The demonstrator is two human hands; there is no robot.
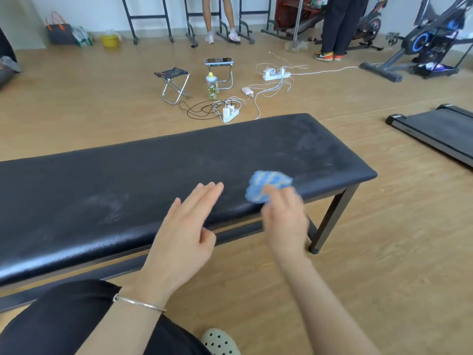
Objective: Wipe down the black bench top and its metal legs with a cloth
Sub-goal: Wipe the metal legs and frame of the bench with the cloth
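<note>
A long black padded bench top (153,175) runs across the view, with dull smears near its right end and left of centre. A dark metal leg (332,216) stands at its right front corner. My right hand (284,216) grips a bunched blue cloth (266,184) against the bench's front edge near the right end; the hand is motion-blurred. My left hand (186,226) hovers with fingers straight over the front edge, left of the cloth, holding nothing.
Beyond the bench the wooden floor carries two folding stools (174,83), a bottle (212,85), power strips and tangled cables (230,111). A treadmill (435,131) lies to the right, exercise bikes (425,42) behind it. Two people stand at the back.
</note>
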